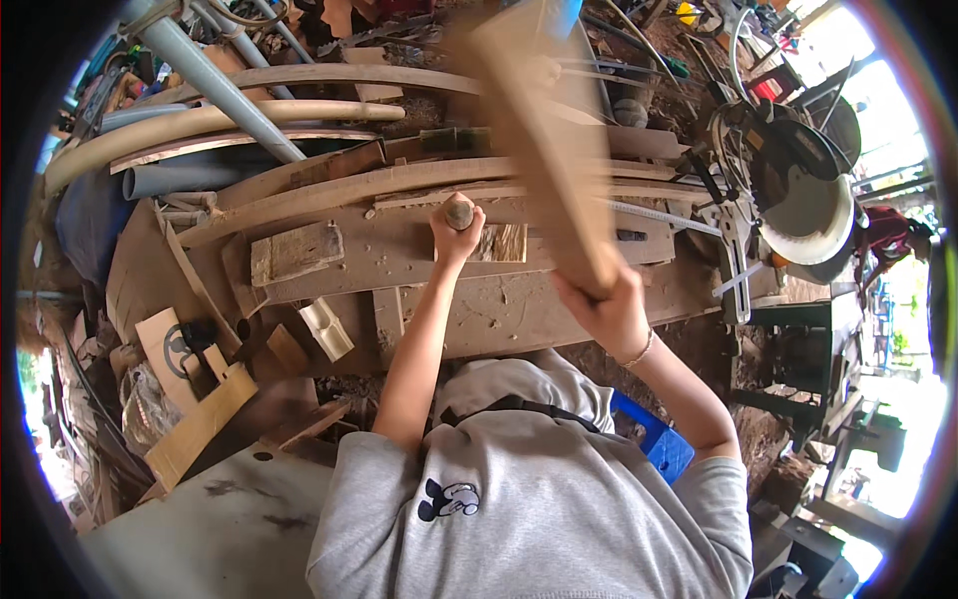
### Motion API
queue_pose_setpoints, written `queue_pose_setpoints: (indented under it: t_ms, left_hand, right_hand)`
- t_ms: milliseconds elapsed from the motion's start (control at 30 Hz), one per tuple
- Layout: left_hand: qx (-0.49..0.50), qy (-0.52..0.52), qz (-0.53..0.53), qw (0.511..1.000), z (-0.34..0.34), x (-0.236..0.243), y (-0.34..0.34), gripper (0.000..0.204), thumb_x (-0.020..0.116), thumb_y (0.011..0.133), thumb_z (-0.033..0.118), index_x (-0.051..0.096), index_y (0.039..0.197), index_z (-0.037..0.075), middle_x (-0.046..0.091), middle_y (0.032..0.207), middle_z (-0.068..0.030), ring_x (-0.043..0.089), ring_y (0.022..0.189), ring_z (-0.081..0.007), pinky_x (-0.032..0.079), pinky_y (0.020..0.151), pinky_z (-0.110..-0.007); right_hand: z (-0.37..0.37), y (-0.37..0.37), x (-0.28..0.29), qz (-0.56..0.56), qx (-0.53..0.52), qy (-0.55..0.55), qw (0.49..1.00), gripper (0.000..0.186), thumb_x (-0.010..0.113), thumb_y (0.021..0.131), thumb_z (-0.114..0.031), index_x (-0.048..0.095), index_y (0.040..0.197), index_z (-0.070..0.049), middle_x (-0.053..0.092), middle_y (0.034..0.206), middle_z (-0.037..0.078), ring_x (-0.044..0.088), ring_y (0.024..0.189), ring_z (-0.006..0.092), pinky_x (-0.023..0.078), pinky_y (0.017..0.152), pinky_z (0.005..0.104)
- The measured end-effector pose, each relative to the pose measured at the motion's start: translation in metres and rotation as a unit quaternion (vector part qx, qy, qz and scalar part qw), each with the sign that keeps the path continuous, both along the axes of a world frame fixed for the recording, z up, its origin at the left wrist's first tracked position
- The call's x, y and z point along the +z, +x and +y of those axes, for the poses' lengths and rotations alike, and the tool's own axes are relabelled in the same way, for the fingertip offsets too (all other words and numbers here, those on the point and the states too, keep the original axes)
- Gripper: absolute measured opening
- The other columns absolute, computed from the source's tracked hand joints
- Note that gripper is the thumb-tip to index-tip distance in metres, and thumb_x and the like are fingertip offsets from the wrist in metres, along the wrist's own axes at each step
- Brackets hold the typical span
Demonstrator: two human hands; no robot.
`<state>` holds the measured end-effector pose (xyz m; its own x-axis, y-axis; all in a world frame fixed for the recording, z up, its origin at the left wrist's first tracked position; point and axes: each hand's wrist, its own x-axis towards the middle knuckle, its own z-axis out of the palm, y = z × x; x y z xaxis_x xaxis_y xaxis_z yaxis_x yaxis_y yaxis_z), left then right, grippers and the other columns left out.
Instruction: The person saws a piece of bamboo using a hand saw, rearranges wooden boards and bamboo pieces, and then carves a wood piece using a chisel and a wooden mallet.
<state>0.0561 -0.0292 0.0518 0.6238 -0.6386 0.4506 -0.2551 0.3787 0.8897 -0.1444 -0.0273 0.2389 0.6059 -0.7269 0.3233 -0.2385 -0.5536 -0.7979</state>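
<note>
My left hand is closed around an upright chisel. Only the round wooden end of its handle shows; the blade is hidden under the fist. Below it, a small rough block of wood lies on the plank bench, its left part covered by my hand. My right hand grips the narrow end of a long wooden mallet. The mallet is raised, its wide end far from me and smeared by motion. It stands apart from the chisel, to its right.
A weathered wood block and a pale grooved piece lie at the left. Long curved timbers cross behind the bench, with grey pipes beyond. At the right stands a circular saw. A blue stool is beside me.
</note>
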Motion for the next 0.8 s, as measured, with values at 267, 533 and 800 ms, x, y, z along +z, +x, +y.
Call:
queue_pose_setpoints:
  t_ms: [267,533,800]
  left_hand:
    - [0.037,-0.007,-0.041,0.998,0.003,-0.003,0.006,0.014,0.055,0.07,0.002,0.045,0.06,0.003,0.047,0.055,0.0006,0.043,0.054,-0.0045,0.037,0.051,-0.021]
    - [0.054,-0.015,0.032,0.998,0.002,0.007,-0.006,0.014,0.054,0.07,-0.001,0.044,0.06,0.003,0.046,0.054,0.0011,0.042,0.054,-0.0034,0.034,0.05,-0.02]
    - [0.068,-0.006,-0.065,0.996,-0.004,0.008,-0.004,0.015,0.052,0.074,-0.001,0.044,0.062,0.005,0.047,0.055,0.0016,0.048,0.052,-0.009,0.04,0.05,-0.021]
  right_hand:
    - [-0.006,-0.007,0.039,0.056,0.036,0.067,0.996,0.028,0.064,0.072,-0.018,0.053,0.09,0.001,0.059,0.069,0.018,0.06,0.066,0.0321,0.047,0.056,0.0308]
    - [-0.013,-0.026,-0.005,0.284,0.078,0.018,0.956,0.033,0.06,0.073,-0.026,0.053,0.095,-0.002,0.058,0.069,0.02,0.057,0.064,0.0358,0.046,0.058,0.0387]
    - [-0.021,-0.018,-0.026,0.335,0.08,-0.005,0.939,0.025,0.061,0.074,-0.02,0.051,0.091,-0.003,0.058,0.066,0.018,0.058,0.064,0.034,0.047,0.055,0.0389]
